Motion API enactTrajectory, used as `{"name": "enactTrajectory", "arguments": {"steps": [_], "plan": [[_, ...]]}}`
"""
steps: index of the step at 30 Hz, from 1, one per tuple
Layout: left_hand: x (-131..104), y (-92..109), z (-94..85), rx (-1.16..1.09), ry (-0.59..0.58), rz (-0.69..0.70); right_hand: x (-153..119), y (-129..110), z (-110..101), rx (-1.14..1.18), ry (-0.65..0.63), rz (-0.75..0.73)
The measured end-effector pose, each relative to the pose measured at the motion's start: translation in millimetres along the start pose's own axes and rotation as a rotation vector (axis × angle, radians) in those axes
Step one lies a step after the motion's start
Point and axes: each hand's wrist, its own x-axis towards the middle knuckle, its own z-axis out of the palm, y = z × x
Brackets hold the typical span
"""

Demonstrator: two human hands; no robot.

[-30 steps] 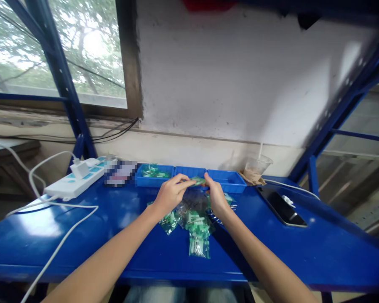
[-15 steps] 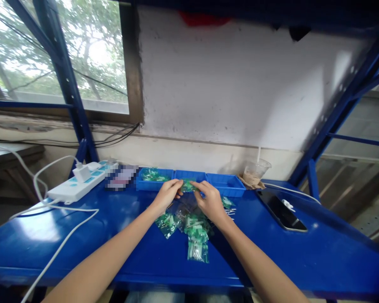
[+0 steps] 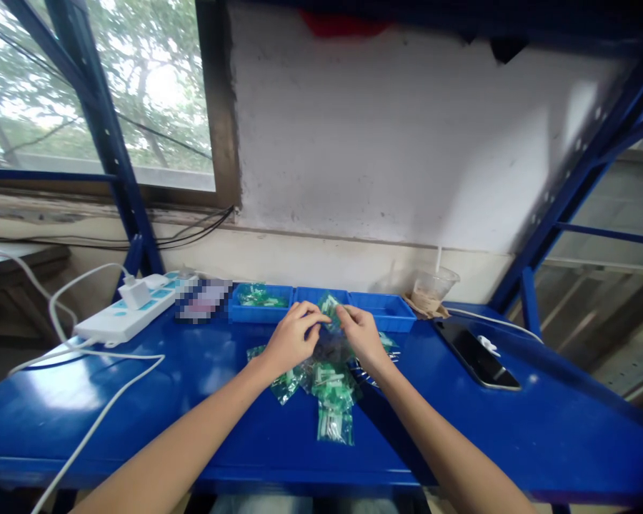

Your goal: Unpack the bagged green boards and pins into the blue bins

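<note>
Over the middle of the table, a small clear-and-green plastic bag hangs between my hands, with pale pieces inside. My right hand pinches its right side between thumb and fingers. At the bag's lower left edge, my left hand is closed, fingers curled and the index fingertip on the plastic. Beneath the hands lies a pile of similar green bags, partly hidden by my wrists. One filled bag lies nearest the front edge. Thin metal pieces show beside my right wrist.
Behind my hands stand three joined blue bins; the left bin holds green bags, and the right bin is at the other end. A white power strip and cable lie left. Rightward are a phone and a plastic cup.
The bag has turned from flat to more upright. My left hand has shifted its grip from the left end to the lower edge, and my right hand has moved slightly.
</note>
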Motion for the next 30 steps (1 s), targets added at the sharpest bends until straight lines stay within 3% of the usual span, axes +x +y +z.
{"name": "enactTrajectory", "arguments": {"steps": [3,6,9,11,13,16,18,21,23,26,30], "plan": [[3.6,-3.0,-0.9,-0.309,-0.026,-0.345,-5.3,-4.8,0.1,-0.313,-0.022,-0.305],[7.1,-7.4,-3.5,-0.655,-0.012,-0.721,-9.6,-4.0,2.7,-0.504,-0.073,-0.451],[8.5,-11.9,-5.0,-0.751,0.013,-0.831,-10.4,0.1,4.3,-0.522,-0.099,-0.495],[9.0,-13.9,-8.2,-0.651,0.008,-0.752,-9.7,1.5,3.9,-0.491,-0.101,-0.508],[10.0,-15.1,-16.6,-0.406,0.075,-0.593,-8.9,1.3,3.0,-0.462,-0.089,-0.509],[12.8,-17.3,-39.3,0.055,0.353,-0.31,-8.1,0.8,2.1,-0.439,-0.058,-0.494],[14.8,-21.5,-55.5,0.238,0.533,-0.167,-7.8,1.7,2.4,-0.439,-0.05,-0.489],[15.5,-33.1,-68.4,0.397,0.634,-0.029,-7.6,4.0,3.7,-0.456,-0.075,-0.488],[13.7,-41.3,-66.9,0.493,0.546,-0.027,-7.3,5.1,4.3,-0.481,-0.087,-0.492],[9.9,-45.1,-54.9,0.601,0.282,-0.165,-5.8,6.0,3.1,-0.52,-0.078,-0.502],[7.1,-26.8,-35.9,0.45,-0.126,-0.284,-1.4,8.7,-1.9,-0.519,-0.041,-0.453]]}}
